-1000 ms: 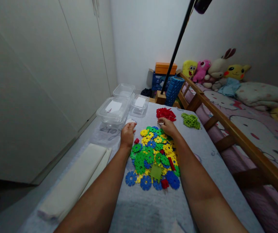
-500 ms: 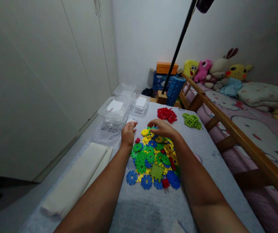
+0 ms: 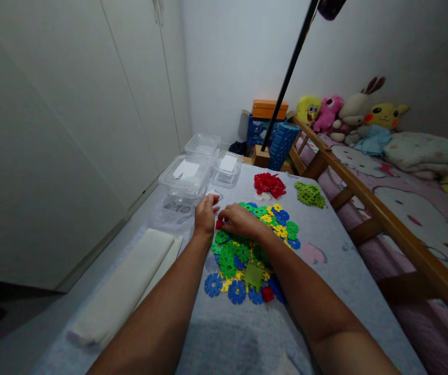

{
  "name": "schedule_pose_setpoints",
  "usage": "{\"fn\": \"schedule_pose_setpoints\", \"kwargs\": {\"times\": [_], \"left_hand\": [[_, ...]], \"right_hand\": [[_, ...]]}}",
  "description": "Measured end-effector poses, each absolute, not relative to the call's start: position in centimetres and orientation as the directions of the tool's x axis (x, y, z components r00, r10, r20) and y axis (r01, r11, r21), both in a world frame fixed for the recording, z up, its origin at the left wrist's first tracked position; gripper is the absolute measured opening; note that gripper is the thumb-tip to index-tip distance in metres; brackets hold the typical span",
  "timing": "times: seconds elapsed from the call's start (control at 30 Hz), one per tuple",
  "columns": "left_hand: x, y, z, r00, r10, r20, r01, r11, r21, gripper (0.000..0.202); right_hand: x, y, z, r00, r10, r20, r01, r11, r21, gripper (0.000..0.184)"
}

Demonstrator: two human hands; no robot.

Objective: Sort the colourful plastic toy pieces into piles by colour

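Reaching a red block [image 3: 219,225], the right hand [image 3: 241,221], pinch unclear, needed lightness above the discs [image 3: 228,262]! The left hand [image 3: 205,216] spread loosely.

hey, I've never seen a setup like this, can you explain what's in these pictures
There's no machine: you see a person's bare left hand and right hand, filmed by a camera worn on their head, looking forward and down. On the cloth-covered surface lies a mixed pile of colourful discs. Beyond it are a red pile and a lime-green pile; to the left, clear containers and a folded white cloth. The right hand's fingers are at a small red piece; I can't tell whether they grip it. The left, partly open, shows nothing held.
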State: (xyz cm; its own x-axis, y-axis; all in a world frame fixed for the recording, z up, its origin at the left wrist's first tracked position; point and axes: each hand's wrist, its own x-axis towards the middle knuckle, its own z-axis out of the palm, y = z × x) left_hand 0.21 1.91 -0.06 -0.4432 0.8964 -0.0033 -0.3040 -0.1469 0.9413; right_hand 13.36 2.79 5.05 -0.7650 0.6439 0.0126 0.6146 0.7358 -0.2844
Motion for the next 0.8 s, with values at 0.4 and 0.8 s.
{"fn": "schedule_pose_setpoints", "kwargs": {"times": [0.4,0.8], "left_hand": [[-0.1,2.7,-1.3,-0.47,0.881,-0.052,-0.357,-0.136,0.924,0.051],[0.0,2.5,-1.1,-0.468,0.883,-0.041,-0.349,-0.141,0.927,0.051]], "right_hand": [[18.6,6.8,5.9,-0.414,0.895,0.168,0.729,0.437,-0.527,0.024],[25.4,10.4,2.0,0.18,0.962,0.206,0.88,-0.064,-0.47,0.024]]}}
